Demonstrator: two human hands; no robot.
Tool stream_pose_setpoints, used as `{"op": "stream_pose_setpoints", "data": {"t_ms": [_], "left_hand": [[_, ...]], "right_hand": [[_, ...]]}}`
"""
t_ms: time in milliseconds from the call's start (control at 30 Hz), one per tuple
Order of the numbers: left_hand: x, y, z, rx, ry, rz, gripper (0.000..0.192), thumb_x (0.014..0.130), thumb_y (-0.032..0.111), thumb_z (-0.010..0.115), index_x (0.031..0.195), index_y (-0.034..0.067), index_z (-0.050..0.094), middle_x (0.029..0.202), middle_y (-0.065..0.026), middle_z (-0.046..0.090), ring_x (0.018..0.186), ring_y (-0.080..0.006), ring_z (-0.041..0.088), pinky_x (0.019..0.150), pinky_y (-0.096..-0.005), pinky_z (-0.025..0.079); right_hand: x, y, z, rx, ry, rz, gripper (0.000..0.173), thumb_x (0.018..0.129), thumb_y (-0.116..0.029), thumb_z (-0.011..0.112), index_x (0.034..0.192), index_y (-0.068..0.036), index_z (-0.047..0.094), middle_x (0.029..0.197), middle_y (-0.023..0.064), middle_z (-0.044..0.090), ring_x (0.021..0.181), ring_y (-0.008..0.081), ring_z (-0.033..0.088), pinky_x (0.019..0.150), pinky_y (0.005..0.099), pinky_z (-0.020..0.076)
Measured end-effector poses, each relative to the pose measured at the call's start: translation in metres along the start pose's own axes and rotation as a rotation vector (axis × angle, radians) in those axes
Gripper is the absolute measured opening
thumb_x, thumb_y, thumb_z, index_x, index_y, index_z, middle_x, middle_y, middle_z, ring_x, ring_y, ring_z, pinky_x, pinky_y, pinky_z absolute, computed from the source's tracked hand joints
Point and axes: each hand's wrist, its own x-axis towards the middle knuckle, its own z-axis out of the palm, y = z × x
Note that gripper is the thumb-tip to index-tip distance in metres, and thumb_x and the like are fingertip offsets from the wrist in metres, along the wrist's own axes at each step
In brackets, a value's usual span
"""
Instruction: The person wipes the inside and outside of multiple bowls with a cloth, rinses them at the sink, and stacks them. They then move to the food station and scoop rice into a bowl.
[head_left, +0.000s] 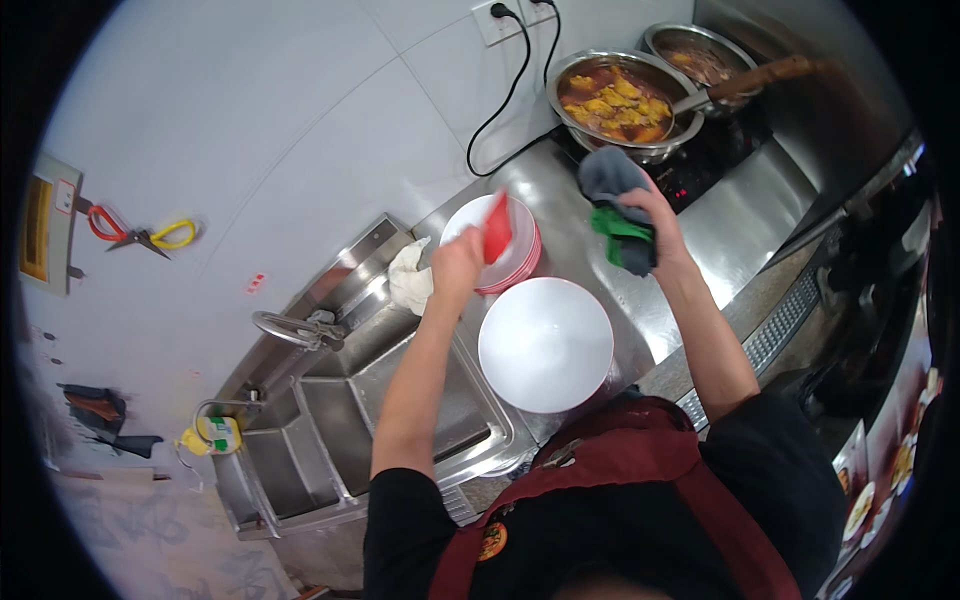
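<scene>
My left hand (459, 262) grips a red object (498, 229), blurred, over a stack of bowls (534, 259). These bowls are white inside with red on their outer sides. Closer to my body stands a large white bowl (546, 345) with a thin red rim, its inside facing up. In my right hand (661, 225) is a bunched grey and green cloth (619, 202), held above the steel counter (675, 300) to the right of the stack. A white cloth (410, 277) lies by the sink's back corner, left of my left hand.
A steel sink (337, 435) with a curved faucet (289, 328) lies to the left. Beyond my right hand, a steel pot of food (619, 105) holds a wooden-handled ladle (757, 79), with another pot (701, 56) behind. Black cords (517, 90) hang from wall sockets. Scissors (141, 236) hang left.
</scene>
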Motion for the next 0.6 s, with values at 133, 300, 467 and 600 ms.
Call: {"op": "stream_pose_setpoints", "data": {"t_ms": [133,300,467,600], "left_hand": [[0.035,0.041,-0.037,-0.679,0.384,-0.480,0.049,0.106,0.036,0.043,0.087,-0.002,0.067,0.070,-0.0157,0.067,0.065,-0.0250,0.065,0.064,-0.0411,0.050],[0.043,0.092,-0.095,-0.884,0.505,-0.336,0.055,0.104,0.043,0.049,0.074,-0.003,0.056,0.065,0.0002,0.053,0.062,-0.0097,0.041,0.055,-0.0340,0.037],[0.029,0.108,-0.146,-1.128,0.632,-0.543,0.045,0.103,0.038,0.053,0.094,-0.003,0.065,0.087,-0.0059,0.067,0.077,-0.0136,0.060,0.067,-0.0326,0.051],[0.026,0.130,-0.142,-1.600,0.974,-0.647,0.052,0.105,0.041,0.046,0.112,-0.007,0.065,0.109,-0.0129,0.069,0.099,-0.0212,0.067,0.083,-0.0365,0.056]], "right_hand": [[-0.005,0.033,0.075,-0.524,-0.120,-0.585,0.052,0.076,-0.012,0.066,0.128,-0.009,0.064,0.116,0.0114,0.066,0.103,0.0232,0.063,0.091,0.0351,0.0497],[0.019,0.044,0.171,-0.994,-0.061,-0.742,0.044,0.090,-0.047,0.060,0.126,-0.023,0.066,0.128,0.0125,0.059,0.123,0.0439,0.049,0.110,0.0549,0.0313],[0.054,-0.013,0.168,-0.323,-0.360,0.013,0.048,0.096,-0.042,0.059,0.125,-0.005,0.064,0.118,0.0065,0.066,0.096,0.0139,0.065,0.083,0.0277,0.0520],[-0.010,0.021,0.168,-0.285,-0.015,-0.180,0.048,0.099,-0.036,0.057,0.131,-0.001,0.058,0.129,0.0154,0.062,0.118,0.0227,0.059,0.100,0.0350,0.0458]]}}
